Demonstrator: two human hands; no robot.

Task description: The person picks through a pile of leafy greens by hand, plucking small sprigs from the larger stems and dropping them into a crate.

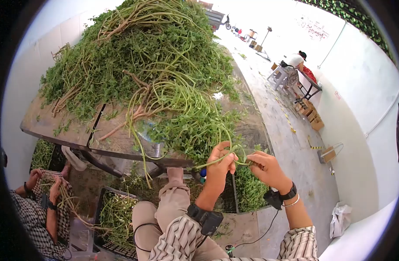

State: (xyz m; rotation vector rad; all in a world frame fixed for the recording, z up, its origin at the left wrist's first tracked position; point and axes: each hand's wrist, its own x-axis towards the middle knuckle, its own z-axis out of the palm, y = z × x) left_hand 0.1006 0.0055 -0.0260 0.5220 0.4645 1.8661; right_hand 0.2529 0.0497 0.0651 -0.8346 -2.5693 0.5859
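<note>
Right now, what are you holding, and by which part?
A green stem: the left hand pinches it partway along, one end poking out. The right hand is at a curled part; whether it grips is unclear.

L hand: fingers pinched | R hand: just beside, pinched | arms fwd

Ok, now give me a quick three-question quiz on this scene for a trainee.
1. True or false: the wearer's bare left hand and bare right hand both touch a slim green stem.
2. Where is the large heap of leafy green plants? A: in a white plastic bag. B: on a flat brown tabletop.
3. Fill in: the person at far left wears a black-and-white ____ top.

Key: 1 true; 2 B; 3 checked.
</note>
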